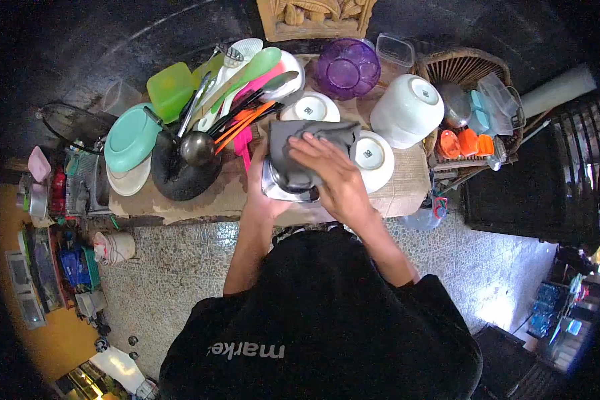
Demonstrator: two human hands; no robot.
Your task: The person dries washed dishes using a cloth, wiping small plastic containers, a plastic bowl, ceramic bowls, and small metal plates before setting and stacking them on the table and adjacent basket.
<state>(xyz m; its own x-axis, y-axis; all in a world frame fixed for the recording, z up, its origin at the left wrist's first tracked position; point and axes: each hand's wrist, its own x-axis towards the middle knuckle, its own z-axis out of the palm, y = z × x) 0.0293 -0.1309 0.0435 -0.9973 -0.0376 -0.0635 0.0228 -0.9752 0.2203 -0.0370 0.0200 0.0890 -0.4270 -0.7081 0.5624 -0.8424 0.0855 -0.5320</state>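
Note:
My left hand grips the left side of a shiny metal container with rounded corners, held close above the counter's front edge. A dark grey cloth drapes over that container and hides most of it. On top of the cloth lies my right hand, its fingers bent over the fabric and its thumb near the container's right side. Just beyond the cloth is an upturned white bowl, with another upturned white bowl to the right.
Left on the cardboard-covered counter are a black wok, a mint plate, a ladle and several utensils. A purple bowl, a large white bowl and a wicker basket with plastic containers stand farther right.

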